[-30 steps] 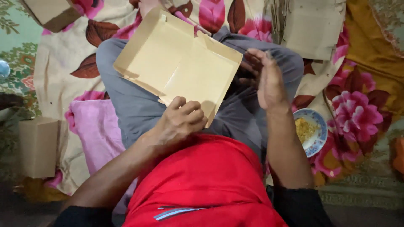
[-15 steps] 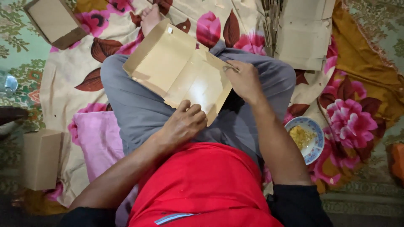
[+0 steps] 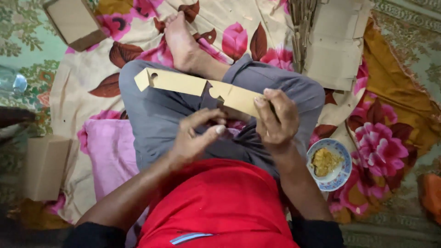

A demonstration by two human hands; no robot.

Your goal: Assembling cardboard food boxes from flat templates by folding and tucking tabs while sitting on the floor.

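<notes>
Cardboard box blank point(image 3: 193, 85) pinched edge-on by right-hand fingers point(image 3: 271, 103).

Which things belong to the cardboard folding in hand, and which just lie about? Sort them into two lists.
In hand:
- flat tan die-cut cardboard box blank, in the grip of the right hand
- left hand, close beneath it
- stack of flat tan cardboard blanks

Lying about:
- two folded brown cardboard boxes
- small blue-rimmed bowl of yellow paste
- pink cloth

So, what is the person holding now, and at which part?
The right hand holds a flat cardboard box piece by its right end. The left hand holds nothing.
</notes>
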